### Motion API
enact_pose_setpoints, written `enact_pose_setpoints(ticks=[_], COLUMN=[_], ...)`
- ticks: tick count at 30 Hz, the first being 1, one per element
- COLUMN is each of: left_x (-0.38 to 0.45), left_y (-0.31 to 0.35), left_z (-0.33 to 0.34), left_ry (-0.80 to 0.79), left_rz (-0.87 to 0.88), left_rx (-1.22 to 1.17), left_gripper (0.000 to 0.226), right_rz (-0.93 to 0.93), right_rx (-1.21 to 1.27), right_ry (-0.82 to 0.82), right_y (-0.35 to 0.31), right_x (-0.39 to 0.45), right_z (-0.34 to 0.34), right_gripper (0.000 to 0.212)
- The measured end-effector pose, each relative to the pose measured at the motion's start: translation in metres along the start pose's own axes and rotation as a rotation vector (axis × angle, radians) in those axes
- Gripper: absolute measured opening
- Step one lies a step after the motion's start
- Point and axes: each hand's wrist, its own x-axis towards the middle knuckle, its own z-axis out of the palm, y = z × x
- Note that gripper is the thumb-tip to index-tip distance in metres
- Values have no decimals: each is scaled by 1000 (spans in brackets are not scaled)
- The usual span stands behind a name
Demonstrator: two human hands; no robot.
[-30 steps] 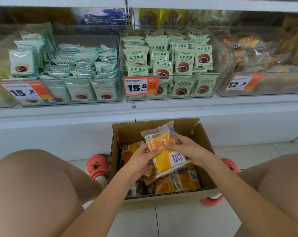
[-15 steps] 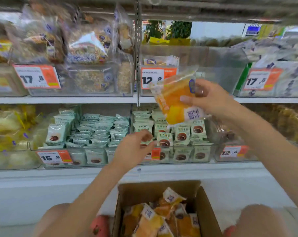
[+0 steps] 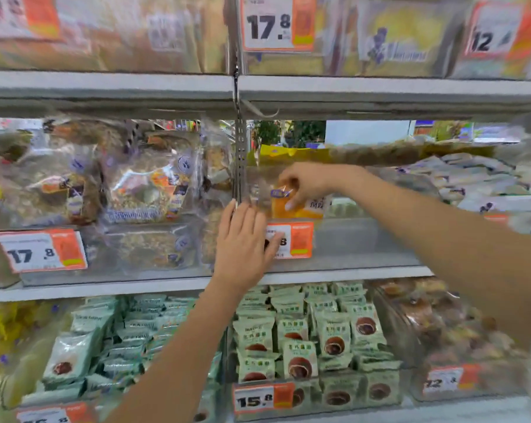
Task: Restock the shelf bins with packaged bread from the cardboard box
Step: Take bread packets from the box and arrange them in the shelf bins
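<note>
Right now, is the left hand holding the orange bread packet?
No, the left hand lies flat and open on the clear bin; the right hand pinches the orange bread packet.

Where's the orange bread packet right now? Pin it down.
Head view, centre-right: the orange bread packet sits inside the clear middle-shelf bin, held by the right hand, above the price tag.

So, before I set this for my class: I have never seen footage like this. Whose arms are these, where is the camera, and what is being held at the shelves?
The camera sits on a person's head, looking forward and down, so both arms are that person's own. There is no machine here. The right hand pinches an orange bread packet inside a clear shelf bin on the middle shelf. The left hand, fingers straight, rests against the bin's front beside its orange price tag. On the shelf below, bins hold pale green packets. The picture is blurred, so small print is unreadable.
</note>
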Motion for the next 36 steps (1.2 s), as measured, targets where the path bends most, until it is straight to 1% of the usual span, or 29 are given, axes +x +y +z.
enact_pose_setpoints(ticks=[2,4,8,11,14,16,18,19,21,22,25,28,31,32,33,34,36], left_x=[1,0,-1,-1,0,1,1,2,3,4,5,6,9,8,4,-5,-34], left_y=[0,-1,-1,-1,0,0,0,1,3,4,5,3,4,5,7,9,19], left_z=[9,14,18,19,16,14,12,11,5,2,-8,-17,-24,-28,-30,-33,-40], left_ry=[96,153,199,185,159,135,105,86,32,-2,-103,-179,-297,-326,-317,-265,-119], left_rz=[-1,6,18,13,9,6,3,-3,-18,-24,-11,20,28,20,14,13,70], left_rx=[-5,-7,-5,2,19,27,26,25,22,18,12,27,38,58,74,64,-49], left_gripper=[34,31,32,32,31,31,32,33,37,38,38,40,45,48,52,53,48], right_rz=[-36,-76,-173,-135,-106,-86,-61,-45,-8,10,83,145,178,179,179,171,134], right_rx=[21,47,-83,-82,-114,-53,82,126,118,95,92,124,128,117,108,106,133], right_ry=[16,67,196,249,256,207,161,162,201,236,323,354,315,326,370,446,654], right_y=[3,5,11,15,15,15,16,17,21,23,31,30,28,26,25,22,11], right_x=[20,33,45,44,40,35,23,16,3,-1,-3,4,-1,-7,-15,-25,-52], right_z=[22,37,58,60,57,52,43,38,29,28,35,42,36,32,29,28,36], right_gripper=[36,34,26,42,42,46,52,56,57,52,28,22,19,16,12,11,16])
